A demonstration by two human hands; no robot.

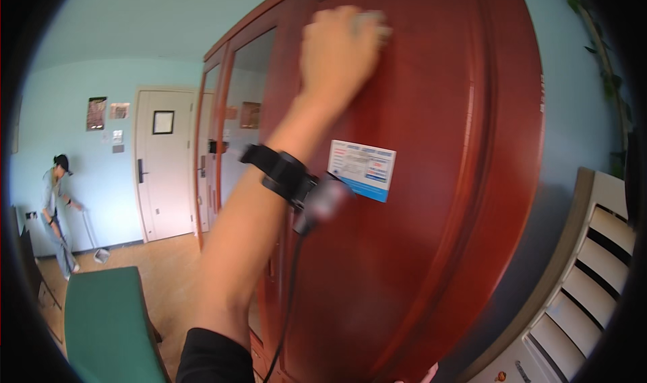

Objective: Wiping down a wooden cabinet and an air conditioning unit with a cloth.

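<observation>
My left hand (341,47) is raised against the upper part of a reddish-brown wooden wardrobe door (404,261). Its fingers are closed on a pale grey-green cloth (371,21), blurred and mostly hidden in the fist. Around that wrist sits a black strap (278,171) carrying a small device (326,201), from which a black cable (288,297) hangs down. Beneath the hand, a white and blue printed label (364,168) is stuck to the door. Only a bit of my right hand (429,374) shows at the bottom edge, by the wardrobe's lower part; what it does is hidden.
To the left are glazed wardrobe doors (247,90) and a green-topped bench (108,322). Farther back, a person (55,211) in a cap holds a long-handled dustpan (101,255) near a white door (164,181). A white slatted unit (576,287) stands right; a leafy vine (604,54) climbs the wall.
</observation>
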